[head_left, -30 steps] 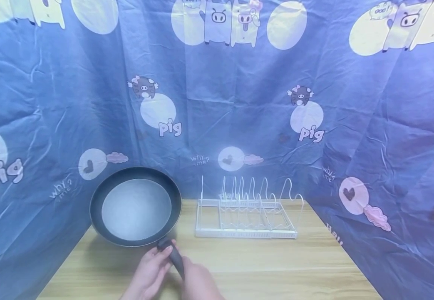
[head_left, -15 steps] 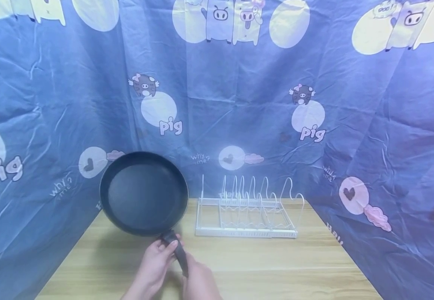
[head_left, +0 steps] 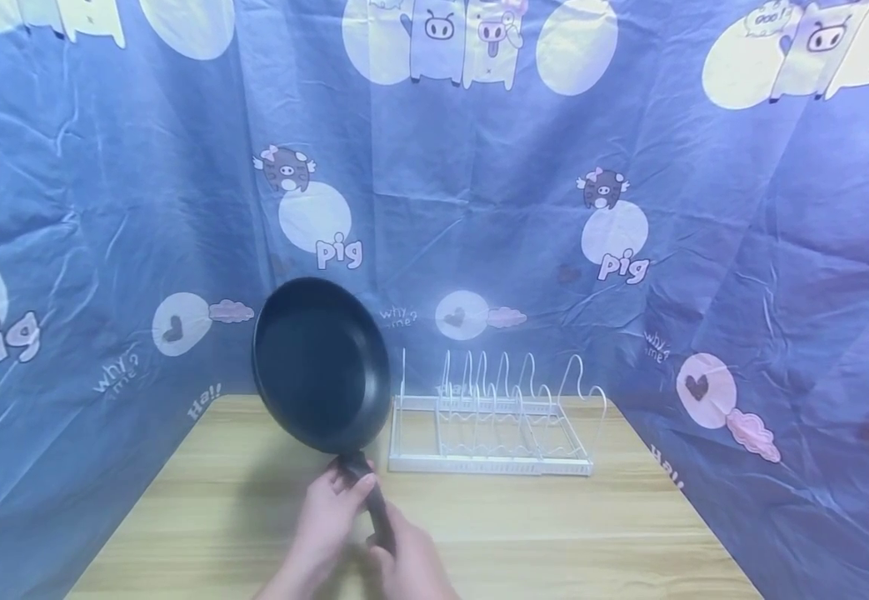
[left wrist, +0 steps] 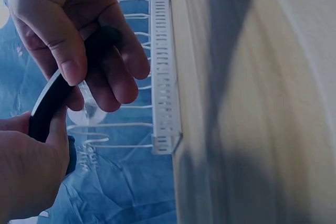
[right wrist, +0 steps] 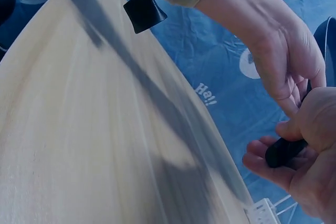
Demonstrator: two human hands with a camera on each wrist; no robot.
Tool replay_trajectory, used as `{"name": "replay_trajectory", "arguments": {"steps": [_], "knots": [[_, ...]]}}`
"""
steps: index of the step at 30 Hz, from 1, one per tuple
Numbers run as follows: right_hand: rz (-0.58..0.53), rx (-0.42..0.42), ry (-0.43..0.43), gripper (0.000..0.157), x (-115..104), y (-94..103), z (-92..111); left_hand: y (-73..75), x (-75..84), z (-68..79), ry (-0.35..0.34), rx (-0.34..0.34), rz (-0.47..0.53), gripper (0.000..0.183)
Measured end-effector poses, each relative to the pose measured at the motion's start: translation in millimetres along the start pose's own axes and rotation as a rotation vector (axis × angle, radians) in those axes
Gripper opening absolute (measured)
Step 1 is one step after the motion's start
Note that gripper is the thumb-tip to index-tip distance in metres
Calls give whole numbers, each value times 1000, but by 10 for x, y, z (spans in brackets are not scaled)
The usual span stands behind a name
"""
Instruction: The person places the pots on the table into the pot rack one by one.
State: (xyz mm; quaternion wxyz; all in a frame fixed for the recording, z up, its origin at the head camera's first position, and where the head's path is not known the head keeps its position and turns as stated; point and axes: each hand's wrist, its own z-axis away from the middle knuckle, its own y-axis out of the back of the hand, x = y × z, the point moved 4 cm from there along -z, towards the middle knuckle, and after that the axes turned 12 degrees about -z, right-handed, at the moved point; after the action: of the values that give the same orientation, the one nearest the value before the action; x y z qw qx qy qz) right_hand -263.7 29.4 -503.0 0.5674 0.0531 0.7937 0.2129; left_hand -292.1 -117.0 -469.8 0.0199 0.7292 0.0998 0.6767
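Both your hands — left hand (head_left: 329, 512), right hand (head_left: 407, 562) — wrap tight round the pan (head_left: 322, 367) handle, so it stands tipped on edge above the worktop (head_left: 554, 533), beside the white rack (head_left: 490, 425) at the back edge.

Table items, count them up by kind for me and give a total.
Black frying pan: 1, lifted off the table by both hands
White wire rack: 1
Total: 2
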Motion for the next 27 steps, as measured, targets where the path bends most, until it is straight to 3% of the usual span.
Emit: {"name": "replay_trajectory", "arguments": {"steps": [9, 15, 22, 27], "knots": [[-84, 7, 22, 51, 56, 192, 30, -169, 170, 22, -91, 32, -107, 55], [-118, -16, 18, 56, 29, 310, 41, -241, 274, 48, -109, 57, -187, 62], [-243, -44, 5, 58, -32, 430, 67, -347, 362, 28, -120, 74, -233, 62], [-298, -63, -3, 63, 18, 485, 90, -425, 361, 0, -93, 65, -260, 61]]}}
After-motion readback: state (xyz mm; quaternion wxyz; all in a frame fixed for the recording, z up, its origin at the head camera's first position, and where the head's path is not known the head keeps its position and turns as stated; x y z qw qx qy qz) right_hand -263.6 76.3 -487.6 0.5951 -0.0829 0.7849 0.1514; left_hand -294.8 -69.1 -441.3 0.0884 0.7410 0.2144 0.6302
